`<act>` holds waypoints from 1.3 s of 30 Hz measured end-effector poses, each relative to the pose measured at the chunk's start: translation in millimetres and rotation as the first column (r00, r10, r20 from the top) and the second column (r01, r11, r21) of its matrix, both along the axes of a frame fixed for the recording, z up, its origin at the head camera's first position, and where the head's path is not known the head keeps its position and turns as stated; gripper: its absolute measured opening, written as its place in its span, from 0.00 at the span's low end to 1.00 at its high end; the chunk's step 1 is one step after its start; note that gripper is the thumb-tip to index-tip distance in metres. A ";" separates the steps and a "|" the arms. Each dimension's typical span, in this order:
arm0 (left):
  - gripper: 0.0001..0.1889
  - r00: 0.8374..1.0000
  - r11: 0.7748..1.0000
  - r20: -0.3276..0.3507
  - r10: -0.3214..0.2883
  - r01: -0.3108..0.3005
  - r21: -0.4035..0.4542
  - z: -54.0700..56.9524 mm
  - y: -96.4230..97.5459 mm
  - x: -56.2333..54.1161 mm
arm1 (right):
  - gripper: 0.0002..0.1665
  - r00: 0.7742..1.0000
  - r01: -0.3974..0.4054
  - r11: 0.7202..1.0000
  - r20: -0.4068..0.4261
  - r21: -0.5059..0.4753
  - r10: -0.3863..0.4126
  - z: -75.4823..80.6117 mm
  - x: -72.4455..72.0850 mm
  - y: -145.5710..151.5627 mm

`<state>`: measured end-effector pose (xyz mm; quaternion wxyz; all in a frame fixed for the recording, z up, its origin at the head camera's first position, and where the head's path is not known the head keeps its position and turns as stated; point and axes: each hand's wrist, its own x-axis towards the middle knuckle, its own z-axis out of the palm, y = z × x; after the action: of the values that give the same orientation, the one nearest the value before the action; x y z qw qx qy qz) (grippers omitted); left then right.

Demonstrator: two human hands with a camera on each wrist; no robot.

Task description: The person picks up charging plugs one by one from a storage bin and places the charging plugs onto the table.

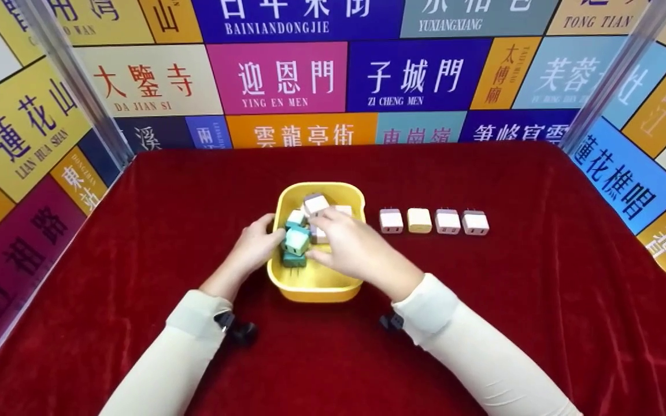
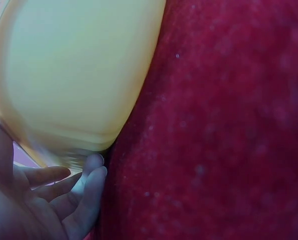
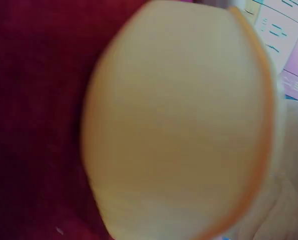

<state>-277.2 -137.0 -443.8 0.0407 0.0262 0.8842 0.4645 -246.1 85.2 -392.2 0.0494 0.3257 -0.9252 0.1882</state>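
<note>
A yellow plastic bin [image 1: 315,293] holds several small USB wall chargers. Among them are a green charger [image 1: 296,241], a dark green charger [image 1: 294,259] with its prongs showing, and a white and purple charger [image 1: 316,203]. My left hand [image 1: 255,245] grips the bin's left side, its thumb at the rim and its fingers against the outer wall in the left wrist view. Over the bin's right rim reaches my right hand [image 1: 347,245], thumb and fingers spread apart among the chargers. In the right wrist view the bin's wall hides its fingertips.
To the right of the bin stands a row: a white and purple charger [image 1: 391,221], a yellow charger [image 1: 419,220], another white and purple charger [image 1: 447,221] and a white charger [image 1: 475,222]. Red cloth [image 1: 321,358] covers the table. Printed panels [image 1: 287,78] rise behind it.
</note>
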 end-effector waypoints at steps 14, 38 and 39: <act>0.29 1.000 1.000 -0.005 -0.012 0.012 -0.005 2.3 0.4 1.4 | 0.39 0.998 -0.027 0.999 0.054 0.035 0.025 -23.5 -7.3 -17.1; 0.32 1.000 1.000 0.009 -0.012 0.012 -0.006 0.6 0.6 0.7 | 0.26 0.995 -0.074 0.997 -0.062 0.013 0.074 -28.7 -10.1 -16.1; 0.32 1.000 1.000 0.009 -0.011 0.011 -0.004 0.5 0.4 0.7 | 0.26 0.995 -0.078 0.997 -0.065 0.014 0.079 -28.8 -10.2 -16.2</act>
<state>-276.4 -136.6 -443.3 0.0472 0.0288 0.8848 0.4627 -256.3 69.1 -421.0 0.0705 0.3682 -0.9106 0.1741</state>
